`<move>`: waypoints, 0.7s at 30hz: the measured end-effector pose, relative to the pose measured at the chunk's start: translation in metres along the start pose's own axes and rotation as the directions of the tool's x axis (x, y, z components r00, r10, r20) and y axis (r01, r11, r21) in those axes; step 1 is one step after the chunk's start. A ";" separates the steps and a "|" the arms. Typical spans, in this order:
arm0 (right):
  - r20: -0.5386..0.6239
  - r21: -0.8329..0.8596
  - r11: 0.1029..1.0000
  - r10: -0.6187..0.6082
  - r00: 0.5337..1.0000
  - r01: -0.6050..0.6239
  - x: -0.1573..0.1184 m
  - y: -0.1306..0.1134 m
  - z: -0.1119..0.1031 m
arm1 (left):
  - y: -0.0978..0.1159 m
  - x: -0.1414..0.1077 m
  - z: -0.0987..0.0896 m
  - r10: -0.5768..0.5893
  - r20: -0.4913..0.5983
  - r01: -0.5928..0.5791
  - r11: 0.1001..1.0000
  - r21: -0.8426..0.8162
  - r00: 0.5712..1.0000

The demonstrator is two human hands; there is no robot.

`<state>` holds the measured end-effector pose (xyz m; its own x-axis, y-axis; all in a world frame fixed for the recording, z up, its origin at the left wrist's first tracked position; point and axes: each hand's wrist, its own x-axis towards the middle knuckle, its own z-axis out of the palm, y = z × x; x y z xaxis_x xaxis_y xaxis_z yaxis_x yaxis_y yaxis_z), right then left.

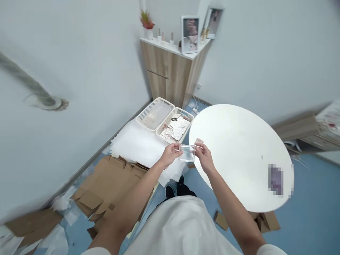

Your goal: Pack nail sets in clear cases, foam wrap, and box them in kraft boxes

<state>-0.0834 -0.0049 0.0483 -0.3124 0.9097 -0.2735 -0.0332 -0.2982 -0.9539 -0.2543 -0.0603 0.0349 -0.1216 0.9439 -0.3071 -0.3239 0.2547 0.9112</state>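
A small clear plastic box is held level between my two hands, in front of my body. My left hand pinches its left end between thumb and fingers. At its right end, my right hand grips with thumb and fingertips. A small pinkish packet shows just above my right fingers; whether they touch it is unclear. Beyond the hands stand two cream baskets: one with clear plastic items, the other full of white packets.
A round white table stands on the right, a pixelated purple item on it. Flattened cardboard lies at left beside white sheets. A wooden cabinet with picture frames is at the back. Cardboard pieces lie on the blue floor.
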 end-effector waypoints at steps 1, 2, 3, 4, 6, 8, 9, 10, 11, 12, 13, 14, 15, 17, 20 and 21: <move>-0.036 0.008 1.000 0.013 0.999 -0.013 -0.013 0.001 -0.012 | -0.003 -0.002 0.011 -0.013 0.033 0.013 1.000 -0.003 0.999; -0.073 0.016 1.000 0.024 0.997 -0.023 -0.025 0.003 -0.024 | -0.005 -0.003 0.022 -0.026 0.066 0.027 1.000 -0.003 0.997; -0.108 0.027 0.999 0.033 0.994 -0.030 -0.037 0.004 -0.035 | -0.008 -0.004 0.032 -0.042 0.099 0.042 0.999 0.002 0.994; -0.139 0.041 0.999 0.040 0.989 -0.035 -0.047 0.006 -0.046 | -0.011 -0.004 0.043 -0.058 0.129 0.057 0.998 0.013 0.990; -0.183 0.082 0.996 0.056 0.982 -0.042 -0.067 0.009 -0.068 | -0.019 -0.003 0.066 -0.089 0.185 0.082 0.996 0.045 0.979; -0.210 0.126 0.991 0.078 0.975 -0.053 -0.084 0.014 -0.090 | -0.029 0.000 0.091 -0.108 0.248 0.092 0.993 0.076 0.963; -0.226 0.142 0.988 0.091 0.970 -0.060 -0.091 0.016 -0.101 | -0.035 0.001 0.103 -0.111 0.284 0.090 0.992 0.088 0.952; -0.245 0.154 0.986 0.104 0.964 -0.067 -0.098 0.018 -0.111 | -0.041 0.001 0.116 -0.111 0.321 0.083 0.992 0.100 0.941; -0.269 0.162 0.984 0.115 0.956 -0.073 -0.105 0.020 -0.122 | -0.047 0.002 0.129 -0.105 0.349 0.068 0.991 0.118 0.931; -0.293 0.166 0.983 0.124 0.948 -0.077 -0.111 0.022 -0.132 | -0.054 0.001 0.142 -0.096 0.371 0.045 0.989 0.143 0.924; -0.320 0.167 0.983 0.129 0.939 -0.078 -0.116 0.023 -0.143 | -0.060 0.001 0.153 -0.083 0.384 0.015 0.984 0.178 0.920; -0.347 0.169 0.983 0.132 0.928 -0.076 -0.120 0.024 -0.153 | -0.065 0.000 0.164 -0.070 0.390 -0.020 0.975 0.222 0.918; -0.373 0.171 0.983 0.133 0.918 -0.073 -0.123 0.024 -0.164 | -0.070 0.000 0.175 -0.052 0.394 -0.063 0.960 0.273 0.918; -0.411 0.173 0.983 0.132 0.902 -0.065 -0.127 0.024 -0.184 | -0.077 -0.001 0.192 -0.005 0.424 -0.175 0.906 0.386 0.906; -0.404 0.159 0.986 0.112 0.908 -0.051 -0.126 0.023 -0.214 | -0.081 0.004 0.214 0.066 0.534 -0.381 0.773 0.507 0.843; -0.391 0.149 0.988 0.100 0.915 -0.045 -0.124 0.023 -0.222 | -0.081 0.007 0.221 0.077 0.576 -0.440 0.729 0.524 0.814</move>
<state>0.1659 -0.0605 0.0330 0.0820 0.9154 -0.3941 -0.1601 -0.3782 -0.9118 -0.0219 -0.0281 0.0197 0.4165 0.9089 -0.0218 0.3091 -0.1190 0.9436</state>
